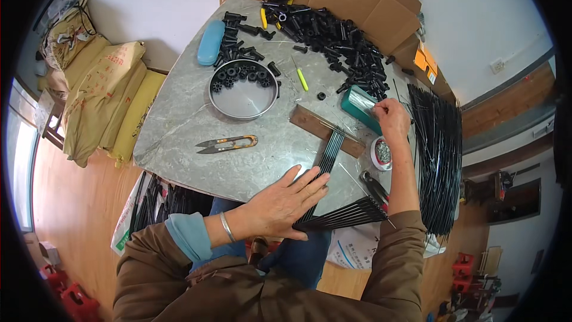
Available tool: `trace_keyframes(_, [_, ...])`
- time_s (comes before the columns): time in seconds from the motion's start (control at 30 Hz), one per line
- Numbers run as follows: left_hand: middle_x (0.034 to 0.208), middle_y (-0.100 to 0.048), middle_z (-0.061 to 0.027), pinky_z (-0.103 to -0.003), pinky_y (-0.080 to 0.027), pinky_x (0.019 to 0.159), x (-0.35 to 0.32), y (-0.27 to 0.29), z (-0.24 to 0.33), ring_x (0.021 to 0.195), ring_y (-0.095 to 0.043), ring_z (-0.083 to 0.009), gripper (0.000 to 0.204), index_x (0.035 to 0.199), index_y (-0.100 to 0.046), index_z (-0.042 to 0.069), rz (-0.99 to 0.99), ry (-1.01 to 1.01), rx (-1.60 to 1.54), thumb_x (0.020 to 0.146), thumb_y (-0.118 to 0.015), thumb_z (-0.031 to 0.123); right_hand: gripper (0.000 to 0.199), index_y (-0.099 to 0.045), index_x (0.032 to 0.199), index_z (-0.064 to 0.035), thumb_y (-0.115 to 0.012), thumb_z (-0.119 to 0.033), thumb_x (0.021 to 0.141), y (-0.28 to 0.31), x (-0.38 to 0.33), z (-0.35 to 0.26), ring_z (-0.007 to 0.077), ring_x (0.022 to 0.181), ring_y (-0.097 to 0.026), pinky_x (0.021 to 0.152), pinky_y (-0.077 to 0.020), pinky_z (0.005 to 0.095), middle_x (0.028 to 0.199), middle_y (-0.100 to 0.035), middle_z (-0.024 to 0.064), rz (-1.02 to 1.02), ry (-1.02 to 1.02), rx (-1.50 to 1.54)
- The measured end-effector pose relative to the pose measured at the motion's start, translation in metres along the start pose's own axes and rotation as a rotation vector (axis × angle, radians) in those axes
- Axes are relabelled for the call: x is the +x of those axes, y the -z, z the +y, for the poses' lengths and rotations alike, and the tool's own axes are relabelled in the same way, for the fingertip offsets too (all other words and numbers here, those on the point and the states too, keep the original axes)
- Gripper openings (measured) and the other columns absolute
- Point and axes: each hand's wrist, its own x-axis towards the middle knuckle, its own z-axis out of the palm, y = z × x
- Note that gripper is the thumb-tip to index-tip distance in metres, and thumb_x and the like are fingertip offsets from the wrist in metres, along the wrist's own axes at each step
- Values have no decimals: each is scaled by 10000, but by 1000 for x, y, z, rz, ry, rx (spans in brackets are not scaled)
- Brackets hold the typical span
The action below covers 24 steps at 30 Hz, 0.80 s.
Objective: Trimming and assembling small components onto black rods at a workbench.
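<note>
- My left hand point(283, 203) lies flat and open, fingers spread, pressing down on a bundle of thin black rods point(329, 161) near the front edge of the grey marble-patterned table point(179, 125); it grasps nothing, only pins them in place.
- The rods run from under my palm up across the table to a brown wooden block point(310, 124), and they fan out to the right below my fingers.
- My right hand point(392, 118) is up at a teal box point(357, 106) of thin metal wires, fingers pinched together at the wires; I cannot tell whether they hold one.
- Just beside my right wrist stands a small round white dish point(381, 154) of tiny metal parts, and pliers point(374, 186) lie near the fanned rods.
- A large sheaf of long black rods point(438, 143) lies along the table's right side.
- Thread snips point(226, 143) lie to the left, below a round metal tin point(243, 92) with black rings in it.
- A heap of black plastic parts point(333, 36) sits at the far edge, beside a blue case point(210, 42).
</note>
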Motion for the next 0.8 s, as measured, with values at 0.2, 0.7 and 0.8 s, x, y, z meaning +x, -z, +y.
trace_keyframes(0.2, [1509,-226,-185,-485,-142,1144,1,0,0,1412,-187,-332,963,1397,-318,-20,1,1,3,720,-687,557,85,-657,871,-39,-645,-97,810,9,-25,-11,245,763,-614,690,-469,334,824,-634,89,234,167,-7])
trace_keyframes(0.7, [1513,-211,-192,-487,-127,1147,2,-1,-2,1423,-151,-342,967,1404,-307,-26,-35,7,-1,735,-666,574,138,-682,982,-14,-596,-43,878,3,-61,-30,102,776,-540,713,-411,223,826,-583,13,-347,-52,683])
trace_keyframes(0.8, [1514,-207,-195,-489,-127,1147,1,-1,-2,1423,-147,-344,969,1403,-306,-31,-37,9,-9,734,-668,570,140,-684,983,-17,-595,-42,877,4,-60,-35,103,763,-535,704,-407,223,825,-580,15,-334,-35,674])
